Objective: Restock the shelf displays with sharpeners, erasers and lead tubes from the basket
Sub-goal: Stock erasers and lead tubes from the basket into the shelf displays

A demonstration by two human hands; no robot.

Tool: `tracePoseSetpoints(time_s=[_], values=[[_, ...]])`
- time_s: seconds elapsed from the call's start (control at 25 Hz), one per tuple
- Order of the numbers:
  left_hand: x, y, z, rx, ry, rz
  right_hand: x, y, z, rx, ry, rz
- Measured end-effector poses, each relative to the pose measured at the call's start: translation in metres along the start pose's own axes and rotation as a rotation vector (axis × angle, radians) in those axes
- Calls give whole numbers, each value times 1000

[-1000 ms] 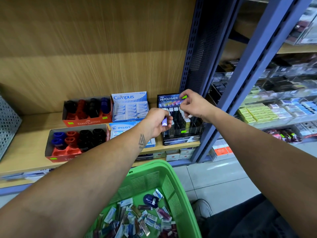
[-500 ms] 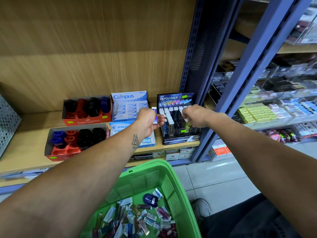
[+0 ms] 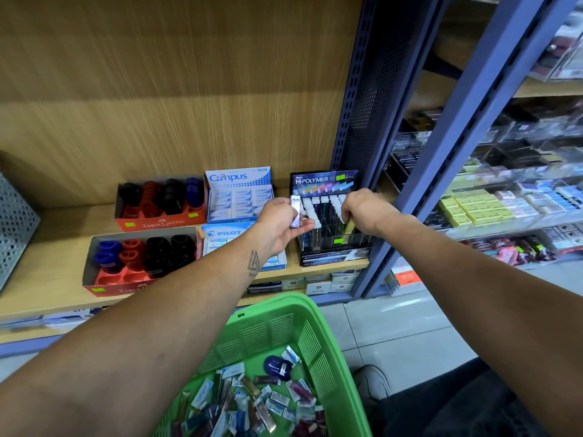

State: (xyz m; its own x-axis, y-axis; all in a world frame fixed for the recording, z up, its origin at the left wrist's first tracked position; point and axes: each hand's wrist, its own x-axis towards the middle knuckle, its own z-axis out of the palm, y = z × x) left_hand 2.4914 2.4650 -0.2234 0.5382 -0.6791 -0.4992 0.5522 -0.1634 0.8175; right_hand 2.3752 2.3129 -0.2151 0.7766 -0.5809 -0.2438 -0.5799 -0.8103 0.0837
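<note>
My left hand holds a purple lead tube upright, just left of the black Hi-Polymer lead display on the wooden shelf. My right hand reaches into the display's right side, its fingers pinching a yellowish lead tube among the slots. Below, the green basket holds several loose erasers, lead tubes and a dark blue sharpener.
Two red Faber-Castell sharpener boxes stand at the left of the shelf. A Campus eraser box and a Pilot eraser box sit beside the lead display. A blue shelf upright rises at right, and a perforated metal panel stands at far left.
My right hand has dropped from the display's top card down into the right-hand slots. My left hand has shifted left and turned the purple tube more upright.
</note>
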Motion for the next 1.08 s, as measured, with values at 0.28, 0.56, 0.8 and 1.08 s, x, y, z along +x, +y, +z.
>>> tracePoseSetpoints(time_s=[0.28,0.56,0.8,1.08], values=[[7,-7,-2,148,50,42,-12,-3,21,-81,134,-93],[1,6,24,268,7,237,-7,-12,-63,945,219,-55],[1,10,27,303,-50,305,1,-18,-56,798,186,-46],[36,3,-9,565,255,326,35,-12,-30,399,271,69]])
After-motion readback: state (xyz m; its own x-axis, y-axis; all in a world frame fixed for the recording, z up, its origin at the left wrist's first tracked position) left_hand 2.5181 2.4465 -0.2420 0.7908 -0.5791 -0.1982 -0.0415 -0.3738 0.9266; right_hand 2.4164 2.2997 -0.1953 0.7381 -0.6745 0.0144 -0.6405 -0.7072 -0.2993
